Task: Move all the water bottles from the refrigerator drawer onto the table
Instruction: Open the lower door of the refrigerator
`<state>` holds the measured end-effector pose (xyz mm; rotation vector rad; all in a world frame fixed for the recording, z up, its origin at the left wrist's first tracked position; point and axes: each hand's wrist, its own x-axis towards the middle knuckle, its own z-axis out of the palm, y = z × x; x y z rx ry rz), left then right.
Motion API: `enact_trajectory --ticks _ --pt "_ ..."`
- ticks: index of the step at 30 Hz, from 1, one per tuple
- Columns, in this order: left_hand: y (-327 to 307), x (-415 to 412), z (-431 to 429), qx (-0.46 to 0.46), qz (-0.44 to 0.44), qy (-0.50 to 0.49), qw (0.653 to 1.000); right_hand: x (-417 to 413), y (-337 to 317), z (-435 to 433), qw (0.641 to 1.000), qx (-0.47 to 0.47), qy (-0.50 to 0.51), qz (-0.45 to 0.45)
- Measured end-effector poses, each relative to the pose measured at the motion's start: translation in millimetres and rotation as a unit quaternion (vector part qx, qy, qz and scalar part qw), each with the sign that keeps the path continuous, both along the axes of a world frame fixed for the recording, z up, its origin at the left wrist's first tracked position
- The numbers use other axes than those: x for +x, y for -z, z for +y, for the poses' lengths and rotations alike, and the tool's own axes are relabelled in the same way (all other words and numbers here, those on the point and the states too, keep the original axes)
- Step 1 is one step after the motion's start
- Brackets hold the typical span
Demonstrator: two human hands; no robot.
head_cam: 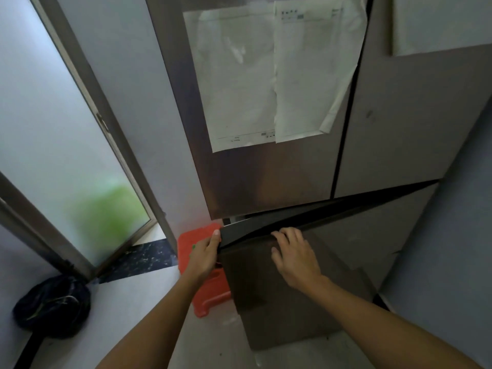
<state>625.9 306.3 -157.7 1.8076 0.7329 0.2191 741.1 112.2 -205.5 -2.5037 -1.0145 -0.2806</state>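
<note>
A tall brown-grey refrigerator (266, 169) fills the middle of the head view. Its lower drawer (332, 235) stands pulled out a little, with a dark gap along its top edge. My left hand (205, 255) grips the drawer's left corner. My right hand (295, 255) has its fingers hooked over the drawer's top edge further right. The inside of the drawer is hidden, and no water bottles or table show.
Two sheets of paper (266, 75) hang on the upper refrigerator door. A red plastic stool (202, 288) stands on the floor left of the drawer. A dark bag (53, 304) lies at the lower left below a frosted glass door (66, 155). A wall closes in on the right.
</note>
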Motion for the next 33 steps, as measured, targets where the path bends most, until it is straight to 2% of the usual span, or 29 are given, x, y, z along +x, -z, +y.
enact_trajectory --ticks 5,9,13,20,26,29,33 --pt "-17 -50 -40 -0.009 0.026 0.083 0.996 -43 -8 -41 0.996 0.077 0.038 0.038" --pt "-19 -84 -74 -0.003 0.034 0.152 0.988 -82 -21 -85 0.981 0.124 0.109 0.098" --pt "-21 -99 -99 0.057 0.058 0.219 0.972 -108 -38 -134 0.964 0.145 0.166 0.151" --pt "-31 -74 -156 0.111 0.056 0.298 0.946 -129 -61 -229 0.955 0.085 0.23 0.164" --pt "-32 -24 -243 0.174 0.046 0.381 0.907 -129 -80 -311 0.946 0.03 0.26 0.192" --pt "-26 3 -294 0.175 0.032 0.401 0.899 -118 -83 -355 0.943 0.002 0.273 0.188" --pt "-18 38 -362 0.219 0.011 0.403 0.889 -98 -83 -417 0.948 -0.035 0.27 0.166"
